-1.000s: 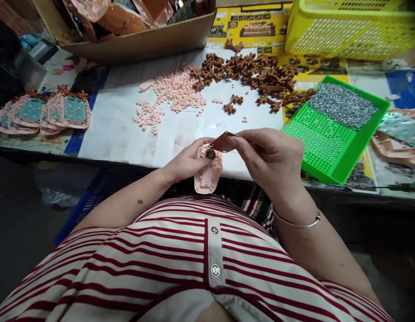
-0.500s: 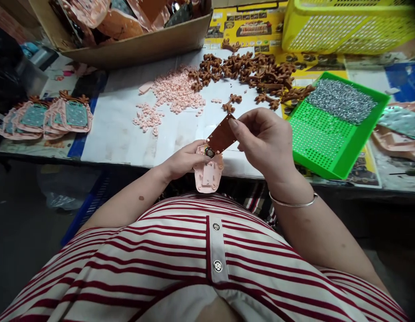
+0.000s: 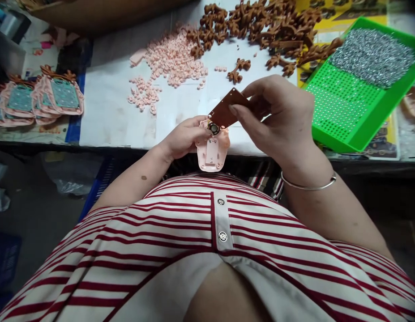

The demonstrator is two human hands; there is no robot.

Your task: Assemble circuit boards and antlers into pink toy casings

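Note:
My left hand [image 3: 187, 136] grips a pink plastic shell [image 3: 212, 154] by its upper left edge, its hollow side facing up. At the shell's top sits a small round speaker [image 3: 213, 129], with my left thumb beside it. My right hand [image 3: 276, 114] pinches a brown circuit board [image 3: 228, 108] between thumb and fingers. The board is tilted just above the speaker end of the shell; whether the two touch I cannot tell. A silver bangle circles my right wrist.
Small pink plastic pieces [image 3: 175, 56] and brown branched parts [image 3: 257, 22] lie heaped on the table. A green tray [image 3: 348, 129] of metal screws [image 3: 373, 56] stands at right. Several pink assemblies with green boards [image 3: 64, 94] are stacked at left. A cardboard box [image 3: 93, 18] stands behind.
The view has tipped downward and closer, shifting the table items up. My right hand still holds the brown board, now a little flatter, over the shell in my left hand.

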